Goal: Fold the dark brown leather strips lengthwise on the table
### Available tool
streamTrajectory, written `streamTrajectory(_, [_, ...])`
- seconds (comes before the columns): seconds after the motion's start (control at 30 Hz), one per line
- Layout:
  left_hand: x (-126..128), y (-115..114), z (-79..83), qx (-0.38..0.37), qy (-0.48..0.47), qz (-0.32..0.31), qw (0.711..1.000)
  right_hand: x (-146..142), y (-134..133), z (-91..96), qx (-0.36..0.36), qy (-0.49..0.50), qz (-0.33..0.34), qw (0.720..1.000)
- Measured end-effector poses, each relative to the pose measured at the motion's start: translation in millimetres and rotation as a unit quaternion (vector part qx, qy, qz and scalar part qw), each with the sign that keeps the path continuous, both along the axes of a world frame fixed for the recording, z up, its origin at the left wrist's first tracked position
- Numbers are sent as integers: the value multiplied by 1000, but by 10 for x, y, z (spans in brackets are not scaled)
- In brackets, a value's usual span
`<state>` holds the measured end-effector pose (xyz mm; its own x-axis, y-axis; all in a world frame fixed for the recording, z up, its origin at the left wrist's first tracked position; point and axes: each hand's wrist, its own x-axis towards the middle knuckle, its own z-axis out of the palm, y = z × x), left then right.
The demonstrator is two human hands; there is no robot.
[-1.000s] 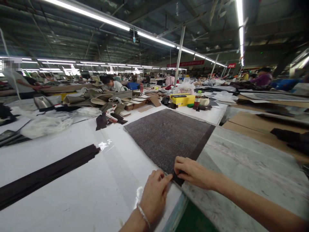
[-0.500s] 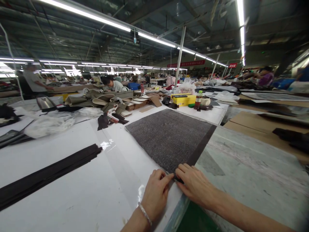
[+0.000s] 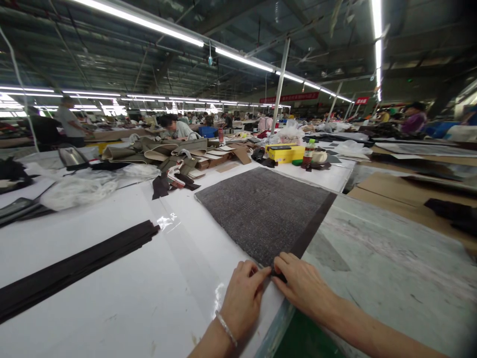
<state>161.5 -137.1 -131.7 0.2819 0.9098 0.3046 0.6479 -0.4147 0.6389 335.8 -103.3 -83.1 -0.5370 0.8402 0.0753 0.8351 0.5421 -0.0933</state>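
A dark grey speckled fabric panel (image 3: 264, 214) lies flat on the white table, its near corner under my hands. Along its right side runs a smooth dark strip (image 3: 315, 226). At that near corner my left hand (image 3: 244, 293), with a bracelet on the wrist, is closed, its thumb and fingertips pinching the panel's edge. My right hand (image 3: 298, 278) has its fingers curled on the near end of the dark strip, thumb tucked below. The fingertips of both hands almost meet, and they partly hide the corner.
Dark fabric strips (image 3: 78, 266) are stacked on the left of the white table (image 3: 149, 293). Beyond the panel stand a yellow box (image 3: 286, 153) and a bottle (image 3: 308, 155). Olive pieces (image 3: 160, 149) are heaped farther back. A greyish board (image 3: 395, 268) adjoins on the right.
The whole view has shifted slightly. Both hands stay at the same corner, with barely any finger movement. In the left background, the standing people appear in different positions.
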Motion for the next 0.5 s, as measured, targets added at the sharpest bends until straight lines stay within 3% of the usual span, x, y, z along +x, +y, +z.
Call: streamTrajectory(0.5, [-6,-18,42,-1,22,-2,1000,146,82,-49,-44,66,-17,997])
